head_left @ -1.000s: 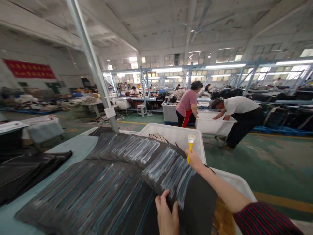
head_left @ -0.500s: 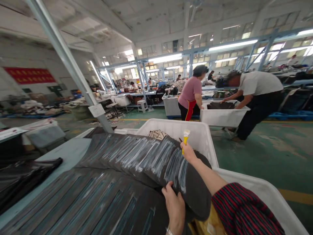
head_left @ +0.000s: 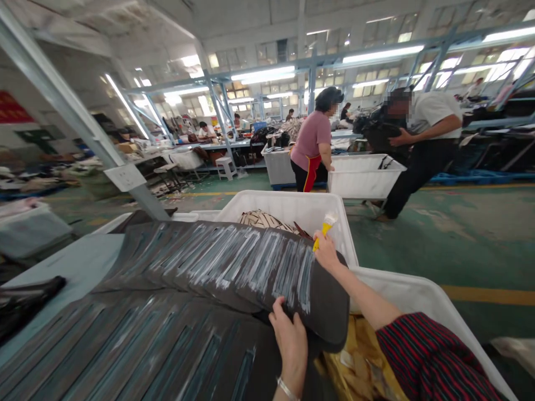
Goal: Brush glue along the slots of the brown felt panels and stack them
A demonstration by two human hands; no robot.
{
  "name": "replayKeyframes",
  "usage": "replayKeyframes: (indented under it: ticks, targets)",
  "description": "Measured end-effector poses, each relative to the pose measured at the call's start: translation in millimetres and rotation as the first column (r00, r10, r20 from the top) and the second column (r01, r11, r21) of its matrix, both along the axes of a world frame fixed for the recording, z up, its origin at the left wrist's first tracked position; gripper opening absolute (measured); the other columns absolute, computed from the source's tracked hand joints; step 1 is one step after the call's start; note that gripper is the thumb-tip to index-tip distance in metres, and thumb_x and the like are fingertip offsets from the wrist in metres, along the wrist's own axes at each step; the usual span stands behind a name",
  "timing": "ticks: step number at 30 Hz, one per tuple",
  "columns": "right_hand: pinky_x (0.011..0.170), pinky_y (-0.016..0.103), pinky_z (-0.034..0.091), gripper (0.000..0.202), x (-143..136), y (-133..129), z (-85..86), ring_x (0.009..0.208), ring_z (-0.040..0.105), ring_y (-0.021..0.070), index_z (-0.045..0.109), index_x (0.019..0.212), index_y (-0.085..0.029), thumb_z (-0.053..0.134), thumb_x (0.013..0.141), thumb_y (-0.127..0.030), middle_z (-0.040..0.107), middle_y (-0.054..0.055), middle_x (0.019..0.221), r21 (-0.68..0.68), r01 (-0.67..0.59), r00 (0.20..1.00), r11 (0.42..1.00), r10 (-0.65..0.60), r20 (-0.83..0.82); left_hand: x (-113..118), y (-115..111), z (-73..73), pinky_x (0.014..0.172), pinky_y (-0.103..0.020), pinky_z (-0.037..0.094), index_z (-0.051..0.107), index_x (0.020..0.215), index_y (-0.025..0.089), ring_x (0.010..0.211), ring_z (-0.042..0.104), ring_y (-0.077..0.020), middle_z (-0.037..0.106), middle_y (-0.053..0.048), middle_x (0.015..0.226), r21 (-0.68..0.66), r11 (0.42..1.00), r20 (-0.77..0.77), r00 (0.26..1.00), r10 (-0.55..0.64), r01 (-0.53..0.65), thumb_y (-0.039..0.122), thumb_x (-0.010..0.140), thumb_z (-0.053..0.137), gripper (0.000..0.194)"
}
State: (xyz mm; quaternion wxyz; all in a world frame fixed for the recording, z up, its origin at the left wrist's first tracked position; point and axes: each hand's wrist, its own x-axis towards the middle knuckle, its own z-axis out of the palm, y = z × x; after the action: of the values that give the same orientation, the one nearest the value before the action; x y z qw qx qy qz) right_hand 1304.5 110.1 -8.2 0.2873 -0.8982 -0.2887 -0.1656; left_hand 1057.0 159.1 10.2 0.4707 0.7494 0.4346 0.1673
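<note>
Clamping the yellow brush (head_left: 324,229) in the right hand (head_left: 328,252) above the far right end of the dark panels (head_left: 175,328); resting the left hand (head_left: 289,335), thumb and fingers apart, on them. Leaving a bare strip near the surface's (head_left: 79,264) far left corner. Seeing striped pieces (head_left: 263,219) inside the far white bin (head_left: 290,205), a yellow bag (head_left: 355,365) inside the near white bin (head_left: 412,295), and open floor (head_left: 422,245) beyond. Losing the panels' near ends below view; not making out the bag's contents.

the bottom edge crops the dark panels (head_left: 137,341).
</note>
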Motion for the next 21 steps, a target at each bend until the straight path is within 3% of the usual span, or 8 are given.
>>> replayKeyframes:
  ticks: [5, 9, 14, 21]
  targets:
    - [0.069, 0.026, 0.027, 0.032, -35.4, -89.5, -39.2, 0.083, 0.043, 0.0187, 0.048, 0.090, -0.018, 0.039, 0.065, 0.000, 0.048, 0.003, 0.081, -0.017, 0.177, 0.984, 0.984, -0.177, -0.022, -4.1, 0.9, 11.5, 0.096, -0.039, 0.041, 0.040, 0.122, 0.015, 0.100, 0.055, -0.0238, 0.046, -0.014, 0.108, -0.034, 0.999, -0.076, 0.997, -0.025, 0.023, 0.022, 0.085, 0.046, 0.038]
    - [0.067, 0.026, 0.027, 0.027, -64.8, -133.2, -71.4, 0.081, 0.042, 0.0187, 0.048, 0.088, -0.017, 0.040, 0.070, 0.000, 0.046, 0.003, 0.078, -0.062, 0.307, 0.948, 0.950, -0.311, -0.072, -2.7, 2.4, 13.0, 0.095, -0.037, 0.042, 0.040, 0.120, 0.008, 0.104, 0.056, -0.0249, 0.048, -0.018, 0.111, -0.100, 0.995, -0.130, 0.991, -0.032, 0.019, 0.027, 0.079, 0.058, 0.049]
    - [0.065, 0.024, 0.029, 0.028, -90.3, -144.0, -93.6, 0.071, 0.041, 0.0141, 0.042, 0.090, -0.019, 0.036, 0.072, 0.002, 0.041, 0.000, 0.078, -0.043, 0.296, 0.923, 0.954, -0.297, -0.243, -7.0, 5.0, 26.7, 0.092, -0.037, 0.045, 0.046, 0.114, 0.011, 0.097, 0.060, -0.0226, 0.056, -0.010, 0.102, -0.228, 0.973, -0.009, 1.000, 0.021, -0.023, 0.035, 0.071, 0.066, 0.053]
    - [0.059, 0.025, 0.027, 0.029, -104.9, -133.6, -97.2, 0.062, 0.039, 0.0117, 0.042, 0.089, -0.020, 0.039, 0.070, 0.001, 0.039, -0.002, 0.075, 0.007, 0.320, 0.895, 0.947, -0.299, -0.332, -37.3, 4.9, 53.1, 0.085, -0.034, 0.050, 0.051, 0.104, 0.014, 0.101, 0.059, -0.0223, 0.054, -0.014, 0.110, -0.229, 0.973, 0.253, 0.964, 0.079, -0.019, 0.037, 0.068, 0.067, 0.046]
